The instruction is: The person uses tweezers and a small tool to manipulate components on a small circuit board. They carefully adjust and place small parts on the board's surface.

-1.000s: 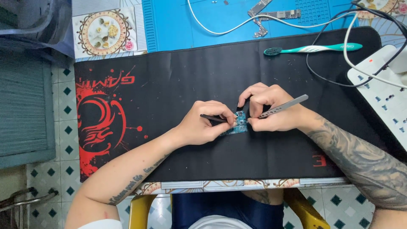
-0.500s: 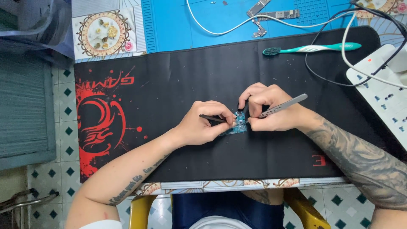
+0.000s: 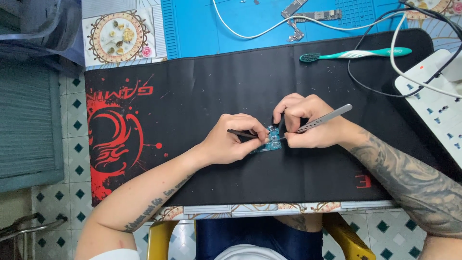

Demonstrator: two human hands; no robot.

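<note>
At the middle of the black desk mat (image 3: 231,77), a small blue circuit board (image 3: 272,140) is pinned between 2 hands. The left hand (image 3: 231,142) is curled closed, its fingertips pressed onto the board's left edge, and a thin dark tool (image 3: 243,133) is gripped between thumb and fingers, with its point directed at the board. The right hand (image 3: 310,121) is clenched around silver tweezers (image 3: 320,118), which are held like a pen; their tips are brought down to the board's right edge, while the handle end is angled up and to the right. The board lies flat on the mat, directly under and between both sets of fingertips, partly hidden by them. Whether the tweezer tips are pinching a part cannot be told.

Well apart, at the mat's far edge, a teal toothbrush (image 3: 356,54) is laid. A white power strip (image 3: 433,96) is seen at the right, with black and white cables running to it.
</note>
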